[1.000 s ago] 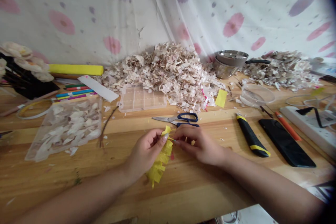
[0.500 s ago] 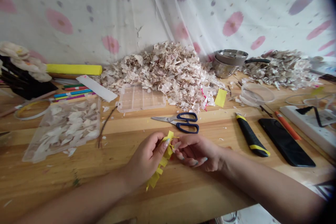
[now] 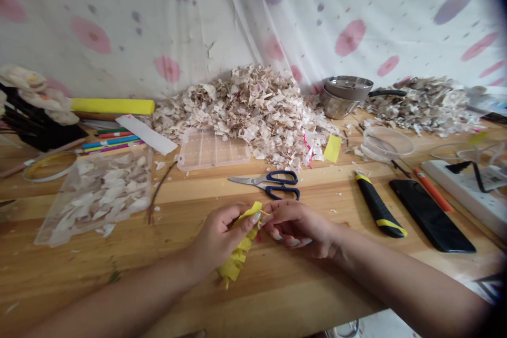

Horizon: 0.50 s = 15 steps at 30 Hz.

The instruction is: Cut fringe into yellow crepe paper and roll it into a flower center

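Observation:
A fringed strip of yellow crepe paper (image 3: 236, 259) hangs down from my left hand (image 3: 225, 232), pinched between thumb and fingers near its upper end. My right hand (image 3: 297, 227) meets it there, its thumb and forefinger closed on a thin twisted end of the same yellow paper. The remaining fingers of that hand curl loosely below. Just beyond both hands lie scissors (image 3: 273, 184) with dark blue handles, blades pointing left. Part of the strip is hidden behind my left thumb.
A large heap of pale dried petals or flakes (image 3: 253, 105) fills the back. On the left sits a clear tray (image 3: 45, 229) of flakes; a divided plastic box (image 3: 212, 150) lies mid-table. A utility knife (image 3: 378, 203), phone (image 3: 431, 216) and power strip (image 3: 463, 190) occupy the right.
My right thumb and forefinger have come closer together at the strip's top end. The yellow strip has turned slightly, showing more of its fringe below my left hand.

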Tool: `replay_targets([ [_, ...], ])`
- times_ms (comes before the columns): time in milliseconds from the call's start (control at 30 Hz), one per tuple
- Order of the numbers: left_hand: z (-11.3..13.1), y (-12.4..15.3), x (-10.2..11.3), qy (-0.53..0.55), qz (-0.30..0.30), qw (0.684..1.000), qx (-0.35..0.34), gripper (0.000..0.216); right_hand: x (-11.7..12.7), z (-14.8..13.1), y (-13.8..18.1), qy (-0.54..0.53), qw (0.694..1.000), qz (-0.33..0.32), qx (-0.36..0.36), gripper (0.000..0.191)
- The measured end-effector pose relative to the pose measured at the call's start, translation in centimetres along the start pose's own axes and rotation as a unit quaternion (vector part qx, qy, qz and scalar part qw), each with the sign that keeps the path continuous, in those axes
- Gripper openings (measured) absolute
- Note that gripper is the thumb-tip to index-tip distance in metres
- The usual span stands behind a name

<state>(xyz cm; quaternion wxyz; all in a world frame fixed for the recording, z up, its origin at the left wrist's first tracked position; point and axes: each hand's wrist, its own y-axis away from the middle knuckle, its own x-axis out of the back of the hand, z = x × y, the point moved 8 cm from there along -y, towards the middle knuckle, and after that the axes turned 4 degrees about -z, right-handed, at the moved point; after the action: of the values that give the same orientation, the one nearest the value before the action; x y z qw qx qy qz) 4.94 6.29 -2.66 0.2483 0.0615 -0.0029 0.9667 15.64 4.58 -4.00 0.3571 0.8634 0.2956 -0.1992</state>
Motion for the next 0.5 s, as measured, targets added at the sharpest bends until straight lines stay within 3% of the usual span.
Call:
replay_targets([
  [167,0.9,0.2,0.0,-0.028,0.011,0.999,-0.039,0.018,-0.5,0.7,-0.3,-0.027,0.998,-0.037,-0.045,0.013],
  [267,0.2,0.1,-0.2,0.021,0.0,1.0,0.0,0.023,-0.2,-0.4,-0.2,0.075,0.996,0.008,0.044,0.018],
  [333,-0.7,0.1,0.0,0.061,0.01,0.997,0.047,0.028,-0.1,-1.8,0.3,0.185,0.971,0.044,0.142,0.02],
  [400,-1.4,0.2,0.3,0.086,0.034,0.993,0.079,0.032,-0.4,-3.5,1.4,0.338,0.902,0.078,0.259,0.016],
  [500,-1.8,0.2,0.5,0.118,0.06,0.987,0.094,0.034,-2.5,-5.1,3.5,0.564,0.704,0.093,0.421,0.006],
])
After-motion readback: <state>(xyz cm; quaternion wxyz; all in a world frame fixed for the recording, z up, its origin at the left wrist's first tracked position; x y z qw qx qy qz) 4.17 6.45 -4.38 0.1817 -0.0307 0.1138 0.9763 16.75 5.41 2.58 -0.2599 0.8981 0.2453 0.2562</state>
